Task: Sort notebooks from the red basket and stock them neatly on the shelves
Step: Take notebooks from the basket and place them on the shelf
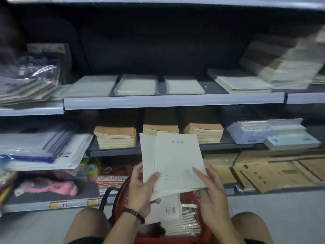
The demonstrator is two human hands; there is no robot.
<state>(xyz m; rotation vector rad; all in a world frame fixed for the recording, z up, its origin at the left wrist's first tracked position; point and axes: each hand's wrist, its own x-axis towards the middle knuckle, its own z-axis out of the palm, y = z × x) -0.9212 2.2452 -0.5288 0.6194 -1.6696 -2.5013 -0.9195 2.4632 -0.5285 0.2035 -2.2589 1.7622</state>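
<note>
Shelves (174,101), metal, several tiers, partly stocked. The middle tier carries low pale stacks (137,84) lying side by side with strips of bare shelf between them, and a taller leaning heap (284,67) at the right, too blurred to itemise. The tier below carries three brown stacks (115,136), squared and fuller. Red basket (123,191), on the floor between the person's knees, close before the lowest tier; holds a wrapped pile (182,226) of white notebooks, several deep, so the greater part of the sorting looks undone. Loose notebooks (175,161), pale covers, at least two, fanned apart, held upright above the basket and in front of the brown stacks, touching no shelf; not yet placed. Left hand (140,189), clasping the lower left corner of the loose notebooks, thumb across the front, fingers beneath. Right hand (211,189), thumb laid on the lower right of the top cover, fingers behind the edge, seemingly pinching it. Bracelet (135,214), dark beads, left wrist. Status, by judgement: sorting step in hand, covers being checked or evened; by colour this lot matches the pale stacks rather than the brown. Remaining: set it on its stack, empty the basket, straighten the leaning heap.
</note>
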